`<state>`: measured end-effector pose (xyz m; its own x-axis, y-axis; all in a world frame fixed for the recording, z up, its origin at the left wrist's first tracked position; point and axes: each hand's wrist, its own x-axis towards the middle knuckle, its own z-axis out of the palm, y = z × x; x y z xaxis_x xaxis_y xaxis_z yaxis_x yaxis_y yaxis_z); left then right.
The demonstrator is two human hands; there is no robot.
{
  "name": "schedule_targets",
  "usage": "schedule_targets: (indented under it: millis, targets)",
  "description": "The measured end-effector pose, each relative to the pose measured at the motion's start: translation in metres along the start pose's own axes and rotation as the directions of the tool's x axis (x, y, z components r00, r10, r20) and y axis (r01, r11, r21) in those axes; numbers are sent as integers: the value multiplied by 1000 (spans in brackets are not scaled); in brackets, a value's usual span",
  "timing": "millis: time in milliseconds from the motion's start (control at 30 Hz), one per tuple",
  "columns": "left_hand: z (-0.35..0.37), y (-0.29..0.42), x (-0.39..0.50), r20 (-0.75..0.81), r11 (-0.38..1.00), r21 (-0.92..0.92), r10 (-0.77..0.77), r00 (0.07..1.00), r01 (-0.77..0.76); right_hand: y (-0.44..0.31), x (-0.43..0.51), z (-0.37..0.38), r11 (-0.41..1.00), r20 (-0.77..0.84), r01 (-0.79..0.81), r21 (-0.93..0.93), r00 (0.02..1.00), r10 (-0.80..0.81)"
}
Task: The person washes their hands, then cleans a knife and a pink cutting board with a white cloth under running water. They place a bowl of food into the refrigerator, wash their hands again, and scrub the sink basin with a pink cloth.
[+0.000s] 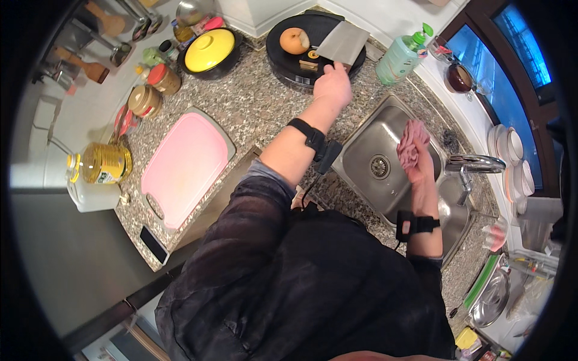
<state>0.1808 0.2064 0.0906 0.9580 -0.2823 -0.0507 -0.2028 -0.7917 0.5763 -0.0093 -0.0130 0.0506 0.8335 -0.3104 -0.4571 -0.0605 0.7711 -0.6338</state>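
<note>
My left hand (333,85) is at the near edge of a round black appliance (289,67), at the handle end of a cleaver with a broad metal blade (345,43). The blade lies over the black top, beside a round orange-brown fruit (294,40) with a pale patch. Whether my fingers grip the handle cannot be made out. Above the steel sink (361,155), my right hand (421,164) holds a bunched pink cloth (412,142).
A pink cutting board (187,169) and a phone (154,244) lie on the granite counter at left. A yellow-lidded pot (210,49), jars and an oil bottle (107,163) line the wall. A soap bottle (399,58) and the faucet (465,180) border the sink.
</note>
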Motion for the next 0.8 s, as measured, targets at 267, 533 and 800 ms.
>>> schedule_targets:
  millis: [267,533,800]
  targets:
    - [-27,-25,-114,-200,961,-124,222,954,-249,20,-28,-46,987,-15,-113,-118,994,112]
    - [-91,-137,-288,-282,995,80,81,956,-61,12,-16,-87,988,-42,-138,-71,990,135]
    - [-77,-294,-358,-329,984,82,-122,936,158,28,-19,-125,976,-19,-141,-168,990,139]
